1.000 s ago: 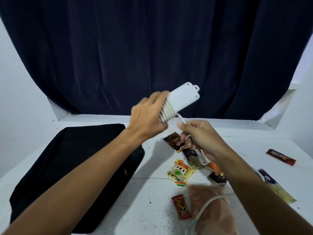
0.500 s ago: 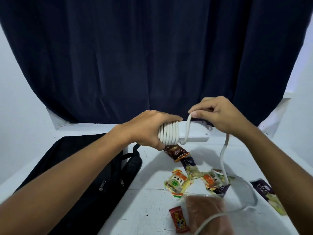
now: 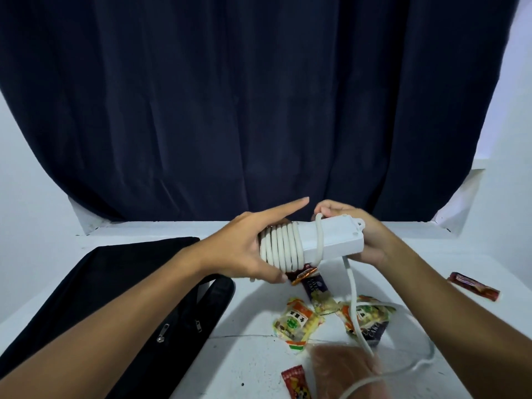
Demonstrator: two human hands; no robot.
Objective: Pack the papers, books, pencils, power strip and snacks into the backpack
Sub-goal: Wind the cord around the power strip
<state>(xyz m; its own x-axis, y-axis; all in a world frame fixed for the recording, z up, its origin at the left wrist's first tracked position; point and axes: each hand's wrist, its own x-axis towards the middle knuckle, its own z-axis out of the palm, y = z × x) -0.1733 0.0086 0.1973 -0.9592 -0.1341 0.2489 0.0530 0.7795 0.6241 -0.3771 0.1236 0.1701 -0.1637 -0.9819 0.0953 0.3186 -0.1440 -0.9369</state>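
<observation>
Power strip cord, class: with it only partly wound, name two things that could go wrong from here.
1. The loose cord trails across the snack packets on the table; further winding may drag them about.
2. The left hand holds the coils on the power strip with its index finger lifted; they could slip loose.

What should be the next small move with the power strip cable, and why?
Probably one more turn of the cable around the power strip. Several coils already sit tight at the end held by the left hand, the right hand holds the other end, and a long loose length trails over the snacks on the table. The backpack waits beside.
</observation>
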